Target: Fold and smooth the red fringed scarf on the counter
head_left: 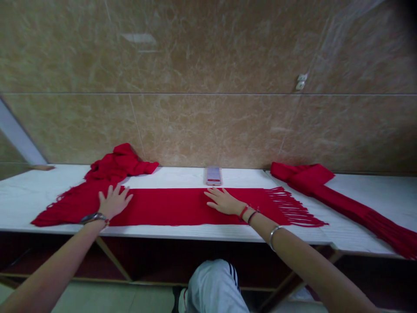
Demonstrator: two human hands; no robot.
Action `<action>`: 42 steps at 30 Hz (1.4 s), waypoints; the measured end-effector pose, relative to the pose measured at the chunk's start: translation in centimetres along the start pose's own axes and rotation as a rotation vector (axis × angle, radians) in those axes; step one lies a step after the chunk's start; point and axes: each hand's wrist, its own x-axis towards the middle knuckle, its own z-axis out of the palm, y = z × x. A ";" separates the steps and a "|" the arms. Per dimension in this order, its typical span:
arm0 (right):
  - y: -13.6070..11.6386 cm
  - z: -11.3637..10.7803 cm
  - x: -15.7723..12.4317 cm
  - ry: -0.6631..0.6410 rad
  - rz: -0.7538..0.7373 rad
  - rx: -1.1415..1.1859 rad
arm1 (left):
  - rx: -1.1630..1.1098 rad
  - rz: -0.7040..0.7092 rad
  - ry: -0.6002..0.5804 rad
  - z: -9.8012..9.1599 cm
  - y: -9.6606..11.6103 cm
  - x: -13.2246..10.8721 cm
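A red fringed scarf lies flat along the white counter, its loose fringe spread out at the right end. On its left part rests my left hand, palm down with the fingers spread. My right hand lies flat on the scarf right of the middle, fingers stretched out and pointing left. Neither hand grips anything. Behind my left hand, a crumpled heap of red cloth sits against the wall and meets the left end of the scarf; whether the two are one piece I cannot tell.
Another red scarf, folded lengthwise, runs from the wall to the front edge at the right. A phone lies behind the flat scarf. The white counter backs onto a tiled wall, with open shelves below it.
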 end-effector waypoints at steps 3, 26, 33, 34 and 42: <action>-2.1 0.5 2.5 0.065 -0.012 0.013 | -0.151 0.210 -0.054 0.1 7.4 -1.1; 11.5 0.2 -8.6 0.121 0.416 -0.185 | -0.057 0.397 -0.116 -0.5 13.1 -1.5; 7.4 2.4 -4.4 0.105 0.184 -0.076 | -0.159 0.561 -0.160 -1.2 21.9 -3.5; 8.3 2.6 -5.1 0.101 0.215 -0.098 | -0.144 0.579 -0.169 -1.0 22.3 -3.7; 19.6 1.1 -14.6 -0.002 0.522 -0.322 | -0.099 0.589 -0.156 -0.3 21.9 -3.4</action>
